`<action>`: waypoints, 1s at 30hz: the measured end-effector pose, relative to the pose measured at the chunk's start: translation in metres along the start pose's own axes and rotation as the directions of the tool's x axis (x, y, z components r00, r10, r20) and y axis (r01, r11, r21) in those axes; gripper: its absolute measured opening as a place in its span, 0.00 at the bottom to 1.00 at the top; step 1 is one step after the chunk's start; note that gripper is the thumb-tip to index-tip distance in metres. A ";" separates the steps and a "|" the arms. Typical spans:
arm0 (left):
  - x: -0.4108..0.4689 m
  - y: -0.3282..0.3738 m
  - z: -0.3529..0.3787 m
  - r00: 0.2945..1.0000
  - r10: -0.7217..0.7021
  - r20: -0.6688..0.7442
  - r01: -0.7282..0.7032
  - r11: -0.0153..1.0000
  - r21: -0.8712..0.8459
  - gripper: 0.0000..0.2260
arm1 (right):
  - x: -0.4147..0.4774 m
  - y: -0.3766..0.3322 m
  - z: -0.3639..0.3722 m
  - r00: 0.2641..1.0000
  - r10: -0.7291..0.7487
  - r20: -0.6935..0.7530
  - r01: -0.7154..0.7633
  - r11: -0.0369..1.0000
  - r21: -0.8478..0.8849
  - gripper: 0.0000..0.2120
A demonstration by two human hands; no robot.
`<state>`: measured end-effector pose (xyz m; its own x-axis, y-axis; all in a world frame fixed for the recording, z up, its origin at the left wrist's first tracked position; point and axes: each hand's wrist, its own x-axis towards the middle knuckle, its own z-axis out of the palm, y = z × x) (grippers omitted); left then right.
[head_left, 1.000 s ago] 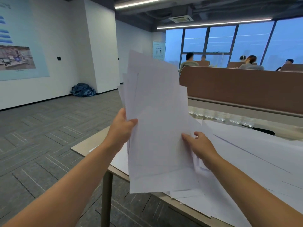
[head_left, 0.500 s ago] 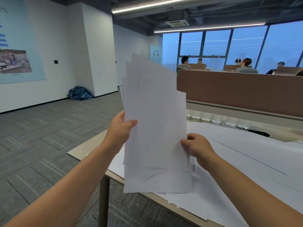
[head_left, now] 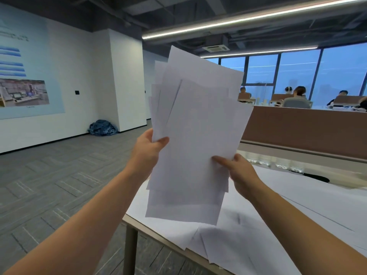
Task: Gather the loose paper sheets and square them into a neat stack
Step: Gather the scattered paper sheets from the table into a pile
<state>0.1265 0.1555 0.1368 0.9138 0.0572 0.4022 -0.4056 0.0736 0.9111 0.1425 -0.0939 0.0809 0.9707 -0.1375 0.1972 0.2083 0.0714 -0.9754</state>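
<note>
A left grip (head_left: pixel 148 149) and right grip (head_left: pixel 238 171) are pinching a fanned, uneven bundle of paper sheets (head_left: pixel 194 135) upright above the surface (head_left: pixel 158 238), where loose sheets (head_left: pixel 228 245) are lying ungathered, with squaring apparently yet to come.

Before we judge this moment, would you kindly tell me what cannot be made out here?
Head view:
- Fingers of the left hand and right hand: behind the held sheets; only thumbs show.
- Sheet count: sheets overlap.
- Table top: covered by loose sheets, cut off at the right edge.
- Wall poster text: blurred, cut off at the left edge.
</note>
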 end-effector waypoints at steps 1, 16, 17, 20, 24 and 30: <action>0.001 0.001 0.000 1.000 -0.002 -0.002 0.002 1.000 -0.020 0.11 | 0.000 -0.003 0.001 1.000 -0.012 0.014 0.012 1.000 0.016 0.25; 0.000 -0.011 0.009 0.995 -0.090 0.038 0.094 0.986 -0.134 0.12 | -0.006 -0.027 -0.024 1.000 -0.007 0.003 0.007 0.998 0.062 0.14; 0.000 -0.012 0.011 0.996 -0.086 0.035 0.090 0.987 -0.131 0.12 | -0.006 -0.026 -0.027 1.000 -0.012 0.010 0.011 0.998 0.059 0.13; 0.001 -0.017 0.018 0.997 -0.082 0.008 0.082 0.990 -0.112 0.11 | -0.007 -0.025 -0.034 0.999 -0.046 0.017 0.046 0.998 0.048 0.12; 0.002 -0.019 0.027 0.998 -0.068 -0.006 0.067 0.991 -0.113 0.10 | -0.007 -0.026 -0.035 0.994 -0.107 -0.034 0.108 0.994 0.017 0.12; 0.001 -0.026 0.029 0.996 -0.082 0.029 0.085 0.988 -0.132 0.11 | -0.010 -0.029 -0.037 0.992 -0.123 -0.005 0.124 0.991 0.046 0.12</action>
<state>0.1382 0.1252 0.1161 0.9441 0.0222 0.3290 -0.3262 0.2091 0.9219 0.1218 -0.1311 0.1037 0.9369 -0.1502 0.3156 0.3319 0.0990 -0.9381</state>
